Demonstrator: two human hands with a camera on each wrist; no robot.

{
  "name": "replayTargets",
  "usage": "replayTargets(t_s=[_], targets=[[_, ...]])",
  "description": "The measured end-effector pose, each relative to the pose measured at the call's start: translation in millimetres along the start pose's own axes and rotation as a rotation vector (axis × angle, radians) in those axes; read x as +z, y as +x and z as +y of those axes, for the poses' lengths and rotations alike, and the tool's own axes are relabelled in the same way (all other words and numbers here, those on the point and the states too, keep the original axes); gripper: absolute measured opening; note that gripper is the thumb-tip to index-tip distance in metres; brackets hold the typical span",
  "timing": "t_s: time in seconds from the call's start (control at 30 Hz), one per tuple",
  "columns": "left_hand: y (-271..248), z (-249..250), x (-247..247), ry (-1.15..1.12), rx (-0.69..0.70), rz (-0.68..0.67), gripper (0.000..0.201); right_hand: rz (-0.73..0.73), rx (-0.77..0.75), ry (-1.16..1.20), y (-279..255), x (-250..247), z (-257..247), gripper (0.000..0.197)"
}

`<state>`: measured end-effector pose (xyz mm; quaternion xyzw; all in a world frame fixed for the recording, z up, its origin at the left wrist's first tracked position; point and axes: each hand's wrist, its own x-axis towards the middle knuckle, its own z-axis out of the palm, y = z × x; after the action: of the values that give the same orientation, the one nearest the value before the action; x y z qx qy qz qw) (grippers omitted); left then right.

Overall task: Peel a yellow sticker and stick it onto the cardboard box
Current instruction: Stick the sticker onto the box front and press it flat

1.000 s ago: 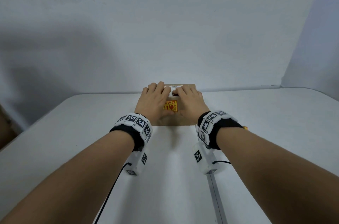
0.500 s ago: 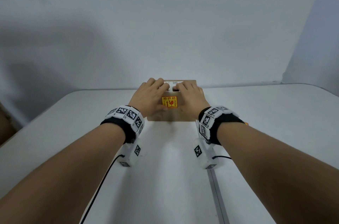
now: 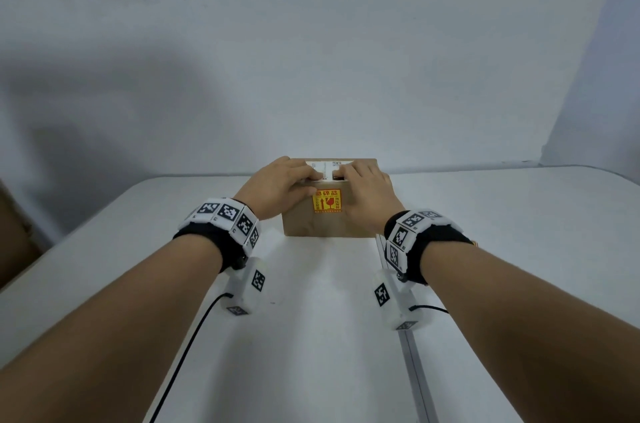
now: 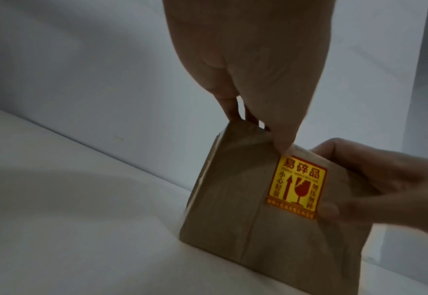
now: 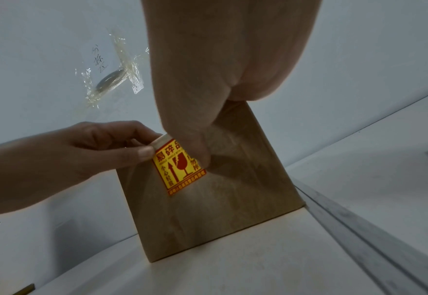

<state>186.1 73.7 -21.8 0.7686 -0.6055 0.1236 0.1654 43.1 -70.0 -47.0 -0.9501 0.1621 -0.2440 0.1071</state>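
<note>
From the head view, one cardboard box (image 3: 325, 221) stands on the bench (image 3: 311, 336) bearing one yellow sticker (image 3: 327, 201), both hands grasping its top, while the wrist views show the left hand (image 5: 81, 151) and right hand (image 4: 374, 179) thumbs partly hiding the sticker's edges.

A bare, makeshift recording room: a plain white table (image 3: 519, 232) pushed against an unpainted-looking white wall (image 3: 311, 59), where a taped-up disc (image 5: 110, 80) carries handwriting.
</note>
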Motion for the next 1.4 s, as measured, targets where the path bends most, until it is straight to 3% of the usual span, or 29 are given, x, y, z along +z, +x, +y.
replayTargets(t_s=[0.1, 0.3, 0.77, 1.07, 1.4], targets=[[-3.4, 6.0, 7.1, 0.026, -0.031, 0.063, 0.031, 0.016, 0.015, 0.024, 1.2, 1.5, -0.4, 0.048], [3.0, 19.9, 8.4, 0.198, -0.047, 0.058, 0.036, 0.011, 0.037, 0.025, 6.3, -0.1, 1.0, 0.047], [4.9, 7.5, -5.1, -0.022, -0.085, -0.012, 0.029, 0.0, 0.06, 0.156, 4.6, -6.7, 1.0, 0.033], [15.8, 37.7, 7.7, 0.276, -0.161, 0.064, 0.043, -0.016, 0.089, 0.204, 2.8, -13.0, -3.9, 0.029], [5.1, 21.2, -5.6, 0.066, -0.083, -0.002, 0.025, -0.053, 0.076, 0.186, 0.4, -15.5, -3.6, 0.037]])
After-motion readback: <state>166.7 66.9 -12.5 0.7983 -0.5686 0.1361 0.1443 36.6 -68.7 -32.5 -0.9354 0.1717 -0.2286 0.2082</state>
